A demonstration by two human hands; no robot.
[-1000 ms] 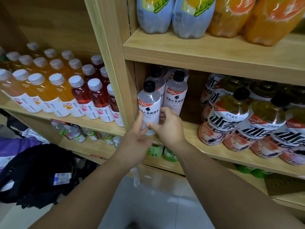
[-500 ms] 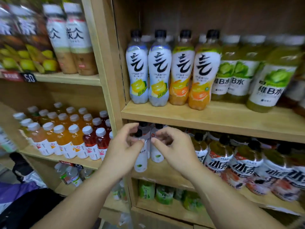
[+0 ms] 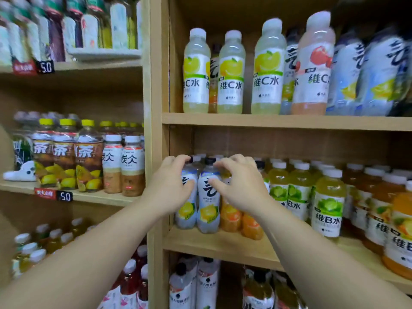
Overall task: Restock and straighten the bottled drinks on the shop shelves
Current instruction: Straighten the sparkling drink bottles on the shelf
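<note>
Head-worn view, close, facing shelves (image 3: pixel 267 122)

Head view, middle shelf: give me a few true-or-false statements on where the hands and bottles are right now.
1. The left hand and right hand are both at the middle shelf. True.
2. The lemon bottles between them have white caps. False: the caps are black.
3. The green-label bottles stand left of the hands. False: they stand to the right.
4. The left hand's fingers curl round the leftmost lemon bottle. True.
</note>
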